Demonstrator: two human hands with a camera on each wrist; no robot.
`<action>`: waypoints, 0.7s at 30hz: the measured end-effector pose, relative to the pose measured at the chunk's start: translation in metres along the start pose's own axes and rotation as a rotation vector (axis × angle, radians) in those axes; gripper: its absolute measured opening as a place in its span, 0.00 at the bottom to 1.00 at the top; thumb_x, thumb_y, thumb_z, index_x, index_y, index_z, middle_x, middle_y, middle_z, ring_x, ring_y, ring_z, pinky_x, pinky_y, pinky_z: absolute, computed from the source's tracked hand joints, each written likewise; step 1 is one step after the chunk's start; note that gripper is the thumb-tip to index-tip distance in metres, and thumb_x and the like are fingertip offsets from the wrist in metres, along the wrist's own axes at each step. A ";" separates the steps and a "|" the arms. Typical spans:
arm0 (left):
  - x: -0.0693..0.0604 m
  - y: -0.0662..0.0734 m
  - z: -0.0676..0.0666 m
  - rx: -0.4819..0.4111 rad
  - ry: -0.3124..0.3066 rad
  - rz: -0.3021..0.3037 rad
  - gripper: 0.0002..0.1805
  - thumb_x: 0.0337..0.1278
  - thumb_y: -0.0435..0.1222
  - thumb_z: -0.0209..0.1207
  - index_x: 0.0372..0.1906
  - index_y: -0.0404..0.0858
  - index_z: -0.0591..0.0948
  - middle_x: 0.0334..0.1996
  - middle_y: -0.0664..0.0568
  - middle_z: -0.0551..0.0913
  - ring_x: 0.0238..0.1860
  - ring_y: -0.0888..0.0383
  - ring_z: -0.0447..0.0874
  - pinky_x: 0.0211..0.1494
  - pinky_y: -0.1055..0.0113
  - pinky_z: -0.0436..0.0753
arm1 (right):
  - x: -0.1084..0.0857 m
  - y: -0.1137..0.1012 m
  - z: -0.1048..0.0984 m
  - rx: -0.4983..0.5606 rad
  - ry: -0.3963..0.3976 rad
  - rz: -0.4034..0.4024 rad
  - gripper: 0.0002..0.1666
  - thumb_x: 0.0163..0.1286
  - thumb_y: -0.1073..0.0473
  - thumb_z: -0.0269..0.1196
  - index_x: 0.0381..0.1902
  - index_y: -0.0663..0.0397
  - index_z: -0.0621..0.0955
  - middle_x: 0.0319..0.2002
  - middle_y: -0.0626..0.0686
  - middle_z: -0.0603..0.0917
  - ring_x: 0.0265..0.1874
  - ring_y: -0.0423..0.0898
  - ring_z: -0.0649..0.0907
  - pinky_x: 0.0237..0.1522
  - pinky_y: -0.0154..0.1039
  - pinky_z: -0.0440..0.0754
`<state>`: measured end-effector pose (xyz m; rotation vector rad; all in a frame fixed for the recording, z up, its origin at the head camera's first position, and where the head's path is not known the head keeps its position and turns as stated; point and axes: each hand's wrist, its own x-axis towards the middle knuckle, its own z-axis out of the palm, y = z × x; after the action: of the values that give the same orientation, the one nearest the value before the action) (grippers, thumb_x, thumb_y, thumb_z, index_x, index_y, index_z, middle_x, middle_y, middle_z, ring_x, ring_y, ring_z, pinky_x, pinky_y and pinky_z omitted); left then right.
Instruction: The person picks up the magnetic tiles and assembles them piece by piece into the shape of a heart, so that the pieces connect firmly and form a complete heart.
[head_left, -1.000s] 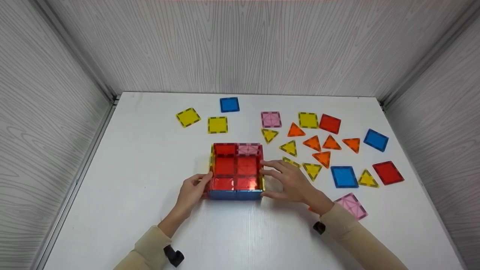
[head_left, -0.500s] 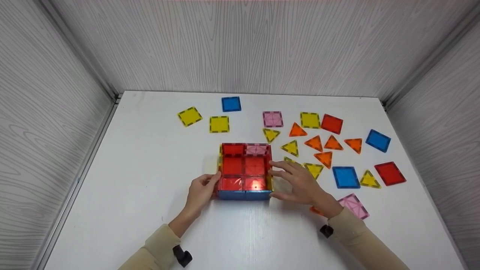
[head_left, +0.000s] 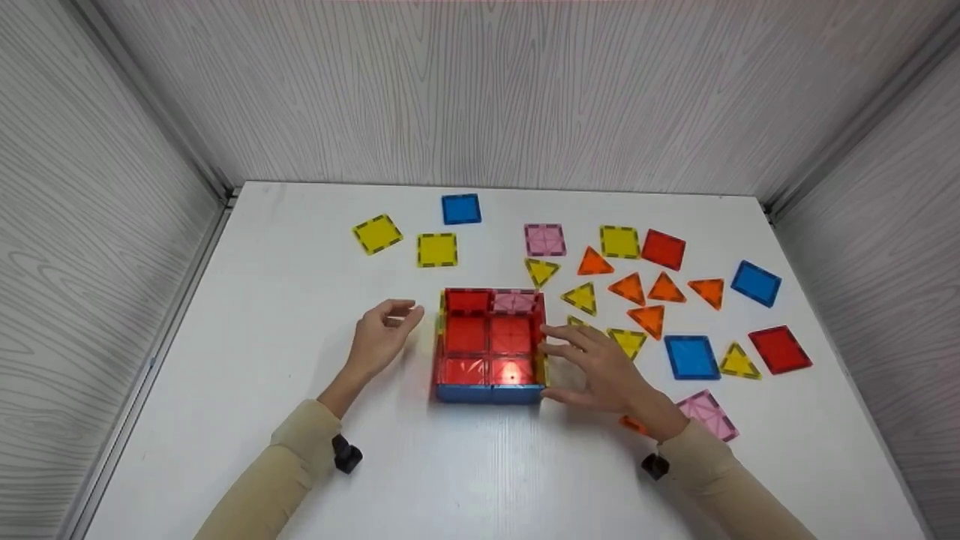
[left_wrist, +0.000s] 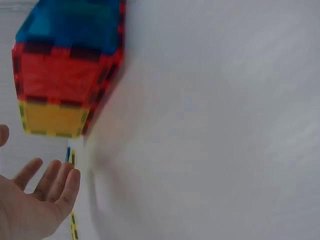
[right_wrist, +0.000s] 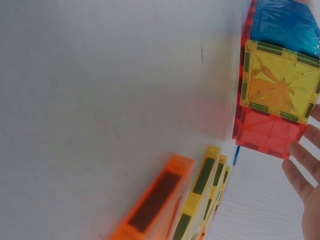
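Note:
An open-topped box of translucent magnetic tiles (head_left: 491,394) stands on the white table, with a red floor seen inside. Blue tiles form its near wall; red and pink ones form the far wall. In the left wrist view, a red tile (left_wrist: 55,75) and a yellow tile (left_wrist: 52,119) make up the left side. My left hand (head_left: 379,341) is off the box to its left, fingers loosely bent and holding nothing. My right hand (head_left: 596,367) rests its extended fingertips at the right wall, where a yellow tile (right_wrist: 282,82) and a red tile (right_wrist: 270,131) show.
Yellow and orange triangles, such as an orange triangle (head_left: 649,319), lie scattered to the right among square tiles. A pink square (head_left: 705,415) lies beside my right forearm. Behind the box are two yellow squares (head_left: 437,250) and a blue square (head_left: 460,209).
The box shifted slightly to the right, both hands moving along with it. Then my left hand let go and drew away to the left and back, while my right hand stayed at the box.

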<state>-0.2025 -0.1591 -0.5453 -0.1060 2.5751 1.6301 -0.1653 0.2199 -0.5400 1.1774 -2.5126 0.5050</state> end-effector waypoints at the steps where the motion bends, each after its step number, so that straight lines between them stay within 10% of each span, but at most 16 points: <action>1: 0.009 -0.001 -0.004 0.021 -0.003 0.031 0.26 0.74 0.50 0.62 0.66 0.38 0.81 0.60 0.43 0.86 0.58 0.48 0.85 0.66 0.53 0.84 | 0.000 0.000 0.000 0.000 -0.003 0.002 0.40 0.60 0.31 0.74 0.63 0.47 0.85 0.71 0.52 0.81 0.67 0.53 0.82 0.65 0.61 0.83; 12: 0.095 -0.005 -0.020 0.326 -0.088 0.106 0.35 0.70 0.54 0.64 0.73 0.39 0.73 0.70 0.41 0.75 0.70 0.43 0.73 0.79 0.46 0.73 | 0.001 0.000 0.001 0.011 0.005 -0.006 0.41 0.62 0.28 0.71 0.64 0.47 0.85 0.71 0.51 0.81 0.67 0.53 0.82 0.64 0.59 0.84; 21: 0.135 0.002 -0.005 0.410 -0.105 0.132 0.39 0.65 0.52 0.69 0.75 0.39 0.72 0.75 0.40 0.69 0.76 0.42 0.66 0.84 0.46 0.65 | 0.000 0.001 0.001 0.028 0.006 -0.009 0.40 0.62 0.30 0.73 0.64 0.46 0.84 0.70 0.53 0.82 0.67 0.53 0.82 0.64 0.59 0.84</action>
<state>-0.3374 -0.1642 -0.5567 0.1770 2.8178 1.0715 -0.1665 0.2205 -0.5411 1.1947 -2.5021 0.5421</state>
